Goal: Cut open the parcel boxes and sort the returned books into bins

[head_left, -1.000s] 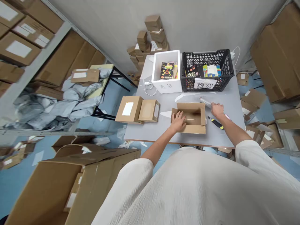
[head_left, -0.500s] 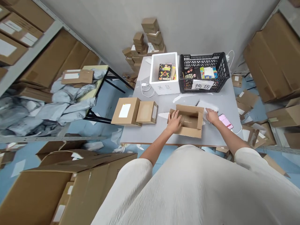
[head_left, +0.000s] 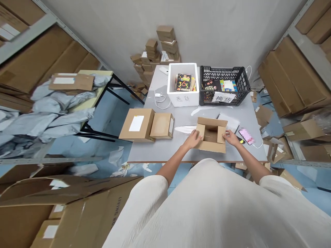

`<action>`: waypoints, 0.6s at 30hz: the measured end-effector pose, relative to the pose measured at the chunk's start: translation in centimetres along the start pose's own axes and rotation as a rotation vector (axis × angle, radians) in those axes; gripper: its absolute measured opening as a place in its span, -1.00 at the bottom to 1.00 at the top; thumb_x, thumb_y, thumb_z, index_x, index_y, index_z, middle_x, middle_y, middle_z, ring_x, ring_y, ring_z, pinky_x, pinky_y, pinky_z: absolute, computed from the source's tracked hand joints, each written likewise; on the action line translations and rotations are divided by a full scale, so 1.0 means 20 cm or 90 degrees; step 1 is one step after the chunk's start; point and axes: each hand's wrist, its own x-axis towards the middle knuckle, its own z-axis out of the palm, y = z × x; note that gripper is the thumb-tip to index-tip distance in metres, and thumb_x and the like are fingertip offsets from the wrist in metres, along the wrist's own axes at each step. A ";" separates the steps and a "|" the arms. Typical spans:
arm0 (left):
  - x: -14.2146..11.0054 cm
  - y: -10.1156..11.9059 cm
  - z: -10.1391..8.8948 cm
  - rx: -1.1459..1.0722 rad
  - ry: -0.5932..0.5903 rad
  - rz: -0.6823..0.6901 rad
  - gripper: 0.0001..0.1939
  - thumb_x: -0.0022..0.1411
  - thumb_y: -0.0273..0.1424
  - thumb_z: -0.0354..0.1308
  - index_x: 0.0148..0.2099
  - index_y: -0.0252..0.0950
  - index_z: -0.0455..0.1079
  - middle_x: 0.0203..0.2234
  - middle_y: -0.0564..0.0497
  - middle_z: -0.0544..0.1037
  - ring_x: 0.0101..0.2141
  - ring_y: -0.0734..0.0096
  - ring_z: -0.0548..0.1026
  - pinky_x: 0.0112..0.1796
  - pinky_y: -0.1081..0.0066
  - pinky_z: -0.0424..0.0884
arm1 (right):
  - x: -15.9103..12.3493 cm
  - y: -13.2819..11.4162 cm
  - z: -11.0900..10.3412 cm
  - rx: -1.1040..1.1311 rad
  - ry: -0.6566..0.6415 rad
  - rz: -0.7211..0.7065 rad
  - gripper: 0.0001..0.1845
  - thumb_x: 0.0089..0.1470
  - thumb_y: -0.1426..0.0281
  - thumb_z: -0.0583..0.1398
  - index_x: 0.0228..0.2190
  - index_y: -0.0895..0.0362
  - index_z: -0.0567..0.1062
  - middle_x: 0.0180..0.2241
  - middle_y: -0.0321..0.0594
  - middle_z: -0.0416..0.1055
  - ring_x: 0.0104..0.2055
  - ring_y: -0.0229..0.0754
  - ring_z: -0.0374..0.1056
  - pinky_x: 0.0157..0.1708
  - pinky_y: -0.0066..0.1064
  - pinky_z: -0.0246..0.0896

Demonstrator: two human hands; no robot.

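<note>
An open brown cardboard box [head_left: 212, 146] stands on the grey table [head_left: 165, 146] near its front edge, flaps raised. My left hand [head_left: 193, 140] grips the box's left flap, fingers curled on the cardboard. On the opposite side, my right hand [head_left: 230, 138] pinches the right flap. A pink phone [head_left: 245, 136] on a white cable lies just right of that hand. A flat white sheet [head_left: 230, 121] sits behind the box.
Two closed cardboard parcels [head_left: 147, 124] lie on the table's left. At the back stand a white foam bin [head_left: 183, 84] and a black plastic crate [head_left: 223, 86], both holding books. Stacked cartons, shelving and grey mailer bags [head_left: 51, 113] surround the table; a large carton [head_left: 64, 210] is near left.
My right hand left the items at the right of the table and came onto the box's right flap. Both side flaps now stand up; the box sits squarer in front of me.
</note>
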 end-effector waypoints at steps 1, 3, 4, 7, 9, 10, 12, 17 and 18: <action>-0.01 0.00 0.01 0.008 -0.014 0.006 -0.54 0.60 -0.03 -0.02 0.35 -0.10 0.39 0.46 -0.15 0.38 0.31 0.09 0.52 0.24 0.15 0.51 | -0.01 -0.01 0.00 0.003 0.004 0.000 -0.55 0.20 0.17 0.29 0.08 0.02 0.49 0.02 -0.07 0.68 0.04 0.05 0.63 0.16 -0.03 0.49; -0.03 -0.01 0.02 0.018 -0.019 0.002 -0.50 0.59 -0.02 0.01 0.39 -0.11 0.37 0.52 -0.19 0.28 0.31 0.05 0.52 0.22 0.13 0.53 | -0.03 -0.04 0.01 0.011 0.012 -0.002 -0.55 0.20 0.19 0.29 0.09 0.03 0.49 0.03 -0.06 0.67 0.00 0.04 0.64 0.15 -0.04 0.50; -0.03 -0.01 0.01 0.018 -0.013 -0.001 -0.49 0.59 -0.02 0.01 0.41 -0.12 0.35 0.55 -0.20 0.23 0.31 0.03 0.52 0.22 0.12 0.53 | -0.03 -0.05 0.01 0.016 0.017 -0.007 -0.54 0.19 0.20 0.29 0.10 0.04 0.49 0.03 -0.06 0.67 -0.02 0.03 0.64 0.15 -0.04 0.50; -0.03 -0.03 -0.04 0.016 0.019 0.013 -0.47 0.58 -0.06 0.04 0.44 -0.14 0.32 0.57 -0.22 0.18 0.34 -0.03 0.48 0.27 0.08 0.49 | -0.05 -0.12 0.01 0.037 0.035 -0.030 -0.48 0.20 0.18 0.28 0.15 0.05 0.50 0.06 -0.05 0.66 -0.03 0.02 0.64 0.14 -0.04 0.51; -0.03 -0.04 -0.09 0.027 0.049 0.027 -0.47 0.55 -0.09 0.07 0.43 -0.17 0.34 0.53 -0.23 0.25 0.40 -0.06 0.41 0.34 0.04 0.41 | -0.04 -0.18 0.02 0.044 0.049 -0.053 -0.44 0.21 0.16 0.27 0.19 0.04 0.51 0.10 -0.05 0.65 -0.03 0.02 0.64 0.15 -0.04 0.51; -0.03 -0.05 -0.12 0.036 0.065 0.028 -0.47 0.55 -0.11 0.08 0.43 -0.18 0.35 0.51 -0.23 0.29 0.42 -0.07 0.37 0.37 0.03 0.37 | -0.03 -0.22 0.03 0.043 0.055 -0.065 -0.43 0.21 0.16 0.26 0.21 0.04 0.52 0.13 -0.05 0.64 -0.04 0.02 0.63 0.15 -0.03 0.51; -0.02 -0.07 -0.18 0.053 0.093 0.018 -0.47 0.54 -0.13 0.08 0.42 -0.18 0.37 0.49 -0.22 0.33 0.44 -0.09 0.33 0.39 0.01 0.34 | -0.01 -0.30 0.05 0.036 0.064 -0.087 -0.40 0.23 0.15 0.24 0.25 0.04 0.52 0.17 -0.05 0.61 -0.06 0.01 0.63 0.16 -0.03 0.52; 0.00 -0.13 -0.32 0.051 0.162 -0.014 -0.43 0.52 -0.15 0.08 0.47 -0.19 0.34 0.53 -0.23 0.26 0.44 -0.16 0.32 0.37 -0.04 0.34 | 0.11 -0.47 0.14 0.001 0.066 -0.154 -0.32 0.28 0.14 0.18 0.35 0.07 0.48 0.23 0.01 0.55 -0.04 0.00 0.61 0.15 -0.09 0.53; 0.00 -0.15 -0.34 0.048 0.176 -0.019 -0.42 0.52 -0.15 0.08 0.48 -0.19 0.33 0.54 -0.24 0.24 0.44 -0.18 0.31 0.38 -0.05 0.34 | 0.14 -0.50 0.17 -0.024 0.068 -0.177 -0.31 0.30 0.15 0.16 0.37 0.08 0.46 0.23 0.03 0.54 -0.03 0.00 0.60 0.15 -0.09 0.53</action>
